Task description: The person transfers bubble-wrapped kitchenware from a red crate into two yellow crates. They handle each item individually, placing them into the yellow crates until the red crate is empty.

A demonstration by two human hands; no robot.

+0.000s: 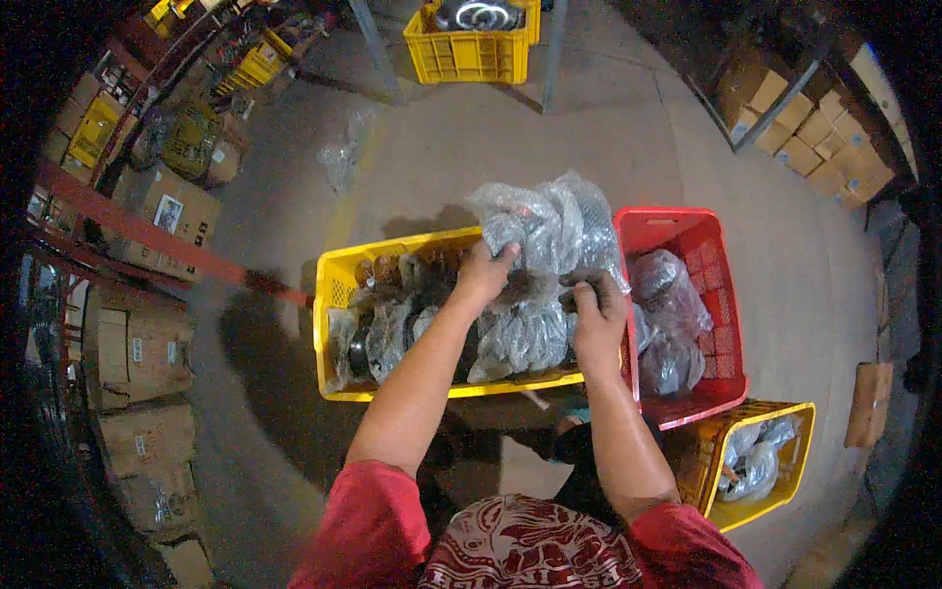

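A bundle of clear bubble wrap (549, 224) is held up over the right part of a yellow crate (442, 392). What lies inside the wrap cannot be made out. My left hand (485, 275) grips its left lower side, thumb on top. At the lower right edge, my right hand (598, 312) has its fingers curled on the wrap. Beneath my arms, several bubble-wrapped items (520, 341) fill the yellow crate, with dark parts showing between them. A red crate (728, 324) stands against its right end and holds more wrapped bundles (670, 294).
A smaller yellow crate (805, 461) with wrapped items sits at the lower right. Another yellow crate (469, 59) is at the far side between grey posts. Cardboard boxes (147, 353) line the left rack, and more boxes (819, 137) are stacked far right. Loose plastic (339, 162) lies on the floor.
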